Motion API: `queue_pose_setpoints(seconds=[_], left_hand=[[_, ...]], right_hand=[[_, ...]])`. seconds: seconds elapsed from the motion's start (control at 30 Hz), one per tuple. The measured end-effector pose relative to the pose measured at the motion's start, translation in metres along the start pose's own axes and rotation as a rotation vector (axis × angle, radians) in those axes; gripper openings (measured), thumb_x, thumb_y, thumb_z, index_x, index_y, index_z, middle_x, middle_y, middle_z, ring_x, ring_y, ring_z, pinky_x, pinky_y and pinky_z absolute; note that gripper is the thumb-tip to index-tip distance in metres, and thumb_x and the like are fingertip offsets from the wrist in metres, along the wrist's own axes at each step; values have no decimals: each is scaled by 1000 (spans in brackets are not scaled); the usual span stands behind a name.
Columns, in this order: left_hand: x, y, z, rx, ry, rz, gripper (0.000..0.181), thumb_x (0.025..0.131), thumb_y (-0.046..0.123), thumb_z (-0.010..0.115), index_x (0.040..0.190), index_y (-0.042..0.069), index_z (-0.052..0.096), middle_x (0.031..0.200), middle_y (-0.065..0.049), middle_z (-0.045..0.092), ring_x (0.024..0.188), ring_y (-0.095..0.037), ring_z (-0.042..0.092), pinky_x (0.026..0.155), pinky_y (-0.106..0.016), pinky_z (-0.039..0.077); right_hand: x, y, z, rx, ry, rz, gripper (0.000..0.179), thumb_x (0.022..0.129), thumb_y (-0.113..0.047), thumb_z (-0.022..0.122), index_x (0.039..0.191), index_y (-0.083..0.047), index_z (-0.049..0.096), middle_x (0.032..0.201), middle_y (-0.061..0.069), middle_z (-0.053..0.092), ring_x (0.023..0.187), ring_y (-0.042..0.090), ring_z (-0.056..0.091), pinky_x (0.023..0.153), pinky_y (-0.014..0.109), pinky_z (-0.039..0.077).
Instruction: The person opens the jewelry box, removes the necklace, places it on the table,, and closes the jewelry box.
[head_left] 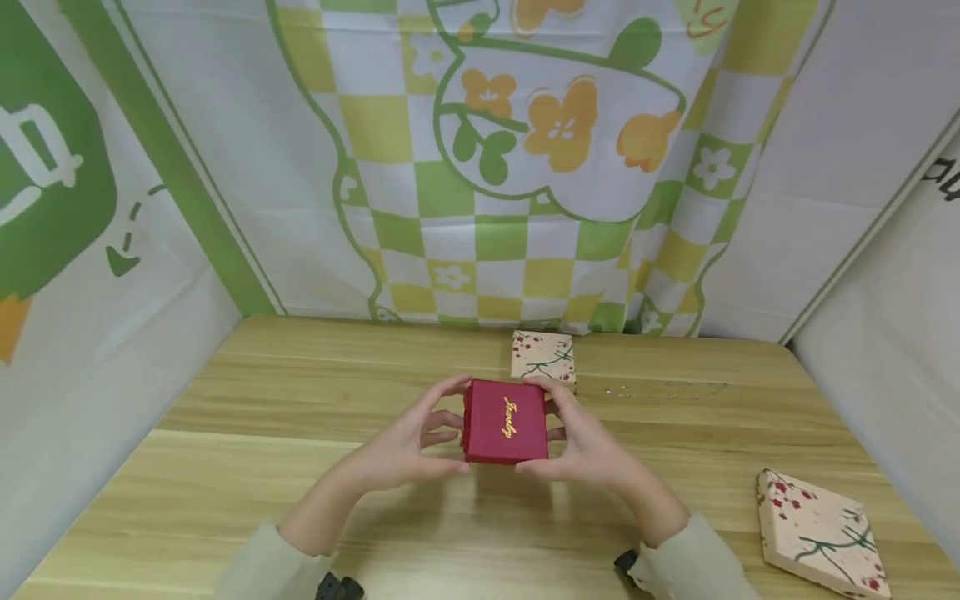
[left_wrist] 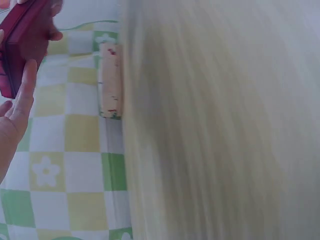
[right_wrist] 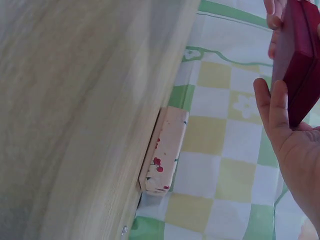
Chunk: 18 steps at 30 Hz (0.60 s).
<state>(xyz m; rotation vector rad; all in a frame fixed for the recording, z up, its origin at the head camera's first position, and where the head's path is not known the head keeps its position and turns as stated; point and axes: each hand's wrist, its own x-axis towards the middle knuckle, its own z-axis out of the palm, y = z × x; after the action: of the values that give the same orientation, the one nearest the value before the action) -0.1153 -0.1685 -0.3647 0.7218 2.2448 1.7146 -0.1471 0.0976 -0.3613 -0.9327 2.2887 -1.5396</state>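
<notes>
Both hands hold a small red jewelry box (head_left: 491, 425) with gold lettering on its top, raised over the table. My left hand (head_left: 408, 442) grips its left side, thumb at the near corner and fingers along the far edge and side. On the opposite side my right hand (head_left: 581, 437) grips it in the same way. The left wrist view shows the red box (left_wrist: 27, 42) tilted at the upper left, with fingers against its underside. In the right wrist view the box (right_wrist: 297, 60) shows a seam along its side, and fingers of the right hand (right_wrist: 295, 150) support it from below.
Behind the box, a cream floral box part (head_left: 543, 354) lies on the wooden table (head_left: 285, 400). A thin silver chain (head_left: 660, 390) is stretched out to its right. Another cream floral piece (head_left: 821, 533) sits near the right edge. A checkered curtain (head_left: 472, 242) hangs along the back.
</notes>
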Motion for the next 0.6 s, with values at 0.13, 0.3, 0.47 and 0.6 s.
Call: queue_pose_setpoints(seconds=[0.13,0.3,0.47,0.6], left_hand=[[-1,4,6,-37,22,29,95,78,10,77,151,25,16,154,1,22,120,-24,53,104,-41,41],[2,4,13,-56,34,7,93,79,9,76,151,23,18,154,-2,23,119,-24,54,101,-39,44],[4,3,16,-83,26,-51,93,77,4,76,151,19,21,150,-6,31,117,-25,54,99,-38,46],[4,3,16,-55,30,-64,92,76,5,77,150,16,22,144,-7,38,116,-26,55,97,-38,47]], right_hand=[[-4,0,-5,60,31,-15,92,69,-13,85,142,-20,30,130,6,48,112,26,53,86,35,53],[-8,1,-7,90,25,-47,89,69,-12,85,141,-20,32,132,6,47,115,27,53,88,31,52],[-9,2,-5,65,15,-48,90,68,-16,86,142,-20,33,134,4,46,113,26,54,91,30,51],[-9,1,-4,62,21,-58,91,68,-16,86,142,-17,32,132,4,46,112,27,53,89,30,52]])
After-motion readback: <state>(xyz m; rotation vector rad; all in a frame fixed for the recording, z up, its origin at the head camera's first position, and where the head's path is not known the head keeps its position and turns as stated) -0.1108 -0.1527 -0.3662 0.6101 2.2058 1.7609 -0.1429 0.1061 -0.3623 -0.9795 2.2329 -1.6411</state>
